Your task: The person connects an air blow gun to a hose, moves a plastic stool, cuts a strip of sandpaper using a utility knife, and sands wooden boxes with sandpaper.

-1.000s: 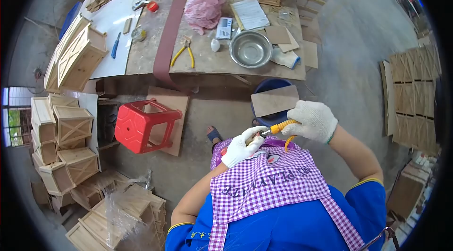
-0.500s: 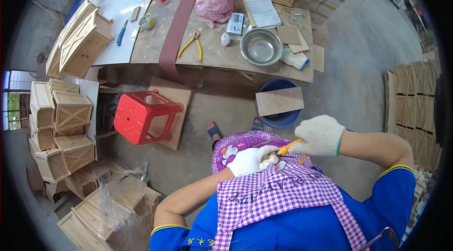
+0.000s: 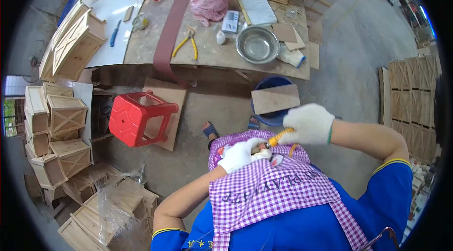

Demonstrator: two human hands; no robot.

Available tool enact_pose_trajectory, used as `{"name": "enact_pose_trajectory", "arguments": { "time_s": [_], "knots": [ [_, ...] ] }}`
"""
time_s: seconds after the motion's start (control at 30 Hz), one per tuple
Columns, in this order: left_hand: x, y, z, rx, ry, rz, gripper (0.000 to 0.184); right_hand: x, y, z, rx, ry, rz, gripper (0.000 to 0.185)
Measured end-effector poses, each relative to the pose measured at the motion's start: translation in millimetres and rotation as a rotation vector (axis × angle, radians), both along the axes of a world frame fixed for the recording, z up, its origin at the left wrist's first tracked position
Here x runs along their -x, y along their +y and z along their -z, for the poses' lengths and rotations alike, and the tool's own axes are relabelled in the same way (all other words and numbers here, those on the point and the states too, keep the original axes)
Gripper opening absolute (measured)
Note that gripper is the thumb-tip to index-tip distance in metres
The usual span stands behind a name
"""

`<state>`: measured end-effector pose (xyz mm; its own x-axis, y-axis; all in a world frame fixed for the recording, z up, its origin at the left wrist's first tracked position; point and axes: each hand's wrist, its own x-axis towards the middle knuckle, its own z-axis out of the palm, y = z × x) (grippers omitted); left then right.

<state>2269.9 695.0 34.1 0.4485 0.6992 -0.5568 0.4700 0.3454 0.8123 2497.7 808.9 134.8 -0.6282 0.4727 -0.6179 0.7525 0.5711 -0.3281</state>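
Observation:
My right hand (image 3: pixel 307 123), in a white knitted glove, is closed around a yellow ribbed tube (image 3: pixel 281 136) that looks like a coiled air hose. A small metal-like fitting shows at the tube's left end, close to my left hand (image 3: pixel 239 155). That hand, also in a white glove, is closed at my lap around something small and pale, mostly hidden by the fingers; I cannot make out its kind. Both hands are just above the purple checked apron (image 3: pixel 278 182). A yellow loop hangs on the apron below the tube.
Ahead stands a workbench (image 3: pixel 214 55) with yellow-handled pliers (image 3: pixel 188 43), a metal bowl (image 3: pixel 257 44) and a pink bag (image 3: pixel 211 3). A blue tub (image 3: pixel 271 119) with a board (image 3: pixel 275 99) across it sits before me. At left are a red stool (image 3: pixel 134 119) and stacked wooden crates (image 3: pixel 68 114).
The whole view has shifted slightly. Both hands have moved a little up and left, the right one more upward. The yellow tube and its fitting stay between them.

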Motion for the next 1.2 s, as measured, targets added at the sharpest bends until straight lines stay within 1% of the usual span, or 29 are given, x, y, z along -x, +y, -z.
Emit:
{"name": "enact_pose_trajectory", "arguments": {
  "time_s": [0.03, 0.07, 0.1, 0.17, 0.2, 0.23, 0.27, 0.3, 0.33, 0.4, 0.43, 0.5, 0.53, 0.57, 0.6, 0.63, 0.7, 0.73, 0.83, 0.9, 0.93, 0.97, 1.0, 1.03, 1.07, 1.1, 1.13, 1.17, 1.2],
  "knots": [
    [1.3, 1.7, -12.2, 0.015, -0.005, -0.029, 0.047, -0.1, 3.8, -2.8, -0.049, 0.026, -0.039, 0.049],
    [2.6, 7.3, -26.5, 0.026, -0.009, -0.058, 0.047, -1.0, 5.0, -5.4, -0.034, 0.019, -0.025, 0.049],
    [3.3, 11.1, -27.6, 0.068, 0.024, -0.036, 0.046, -1.9, 5.5, -7.7, -0.014, 0.112, 0.013, 0.046],
    [5.4, 10.0, -33.4, 0.047, 0.086, -0.042, 0.045, -10.3, 10.8, -0.6, 0.068, 0.316, 0.064, 0.042],
    [7.6, 4.3, -29.6, 0.006, 0.027, -0.080, 0.045, -14.1, 14.9, -4.3, 0.076, 0.311, 0.068, 0.042],
    [7.3, -1.3, -24.6, 0.014, 0.023, -0.078, 0.045, -15.2, 19.8, -17.2, 0.295, 0.231, 0.254, 0.044],
    [7.0, -6.5, -19.2, -0.055, 0.015, -0.079, 0.047, -15.5, 22.9, -27.2, 0.514, 0.145, 0.439, 0.045],
    [6.8, -9.6, -16.4, -0.126, 0.007, -0.080, 0.050, -15.0, 23.7, -31.2, 0.486, 0.016, 0.433, 0.050],
    [6.4, -8.3, -18.3, -0.122, 0.005, -0.080, 0.050, -17.8, 22.6, -27.6, 0.490, 0.013, 0.433, 0.050],
    [5.0, -1.6, -24.4, -0.081, 0.010, -0.052, 0.047, -26.7, 19.1, -18.5, 0.400, -0.053, 0.192, 0.049],
    [4.5, -0.8, -23.2, -0.078, 0.007, -0.049, 0.047, -27.2, 15.4, -17.8, 0.403, -0.055, 0.196, 0.049],
    [3.8, -1.2, -21.0, -0.004, 0.037, 0.045, 0.046, -26.9, 5.3, -17.3, 0.187, -0.064, 0.098, 0.049],
    [0.3, -5.5, -18.6, -0.013, 0.020, 0.049, 0.046, -23.6, 4.4, -20.5, 0.192, -0.065, 0.100, 0.049],
    [-3.4, -12.6, -13.7, -0.022, 0.004, 0.051, 0.046, -17.3, 4.9, -27.1, 0.149, -0.106, 0.039, 0.050],
    [-3.5, -22.0, -2.0, -0.201, -0.024, 0.001, 0.056, -12.3, 5.0, -31.5, 0.104, -0.144, -0.021, 0.051],
    [-2.4, -25.4, 1.6, -0.200, -0.022, 0.008, 0.056, -9.2, 1.9, -32.9, 0.105, -0.140, -0.014, 0.051],
    [0.0, -26.7, 7.3, -0.315, 0.022, 0.100, 0.054, -5.1, -3.9, -35.7, 0.126, -0.193, -0.008, 0.053],
    [-0.2, -26.5, 1.6, -0.242, 0.036, 0.090, 0.042, -6.2, -6.6, -34.5, 0.126, -0.193, -0.006, 0.053],
    [-0.4, -23.6, 2.5, -0.294, 0.073, 0.115, 0.042, -10.9, -11.9, -24.1, 0.140, -0.127, 0.059, 0.053],
    [-0.9, -22.8, 7.8, -0.370, 0.091, 0.099, 0.043, -10.5, -8.0, -16.2, 0.222, -0.169, 0.136, 0.048],
    [-0.5, -19.3, 5.8, -0.423, 0.109, 0.074, 0.044, -11.8, -6.9, -11.1, 0.215, -0.168, 0.135, 0.048],
    [0.0, -14.5, 2.8, -0.477, 0.127, 0.050, 0.045, -15.3, -6.2, -5.4, 0.206, -0.105, 0.210, 0.048],
    [3.4, -6.4, -0.7, -0.438, 0.161, 0.067, 0.051, -19.4, -5.6, -0.4, 0.198, -0.043, 0.286, 0.049],
    [8.4, -1.6, -2.3, -0.433, 0.113, 0.041, 0.056, -23.8, -2.7, 4.9, 0.189, -0.042, 0.287, 0.049],
    [13.5, 7.5, -11.2, -0.428, 0.065, 0.018, 0.062, -28.5, 2.2, 9.9, 0.070, 0.047, 0.231, 0.047],
    [21.5, 15.1, -25.7, -0.165, 0.037, 0.118, 0.080, -31.3, 7.4, 11.1, -0.049, 0.134, 0.171, 0.044],
    [27.9, 18.4, -23.8, -0.117, -0.081, 0.182, 0.087, -29.9, 12.0, 7.7, -0.111, 0.090, 0.113, 0.039],
    [33.5, 20.2, -17.1, -0.067, -0.198, 0.245, 0.094, -30.7, 16.8, 4.6, -0.117, 0.093, 0.111, 0.039],
    [39.1, 11.2, 3.2, 0.138, -0.485, 0.166, 0.099, -31.7, 20.5, 1.8, -0.129, 0.155, 0.069, 0.038]
  ]
}}
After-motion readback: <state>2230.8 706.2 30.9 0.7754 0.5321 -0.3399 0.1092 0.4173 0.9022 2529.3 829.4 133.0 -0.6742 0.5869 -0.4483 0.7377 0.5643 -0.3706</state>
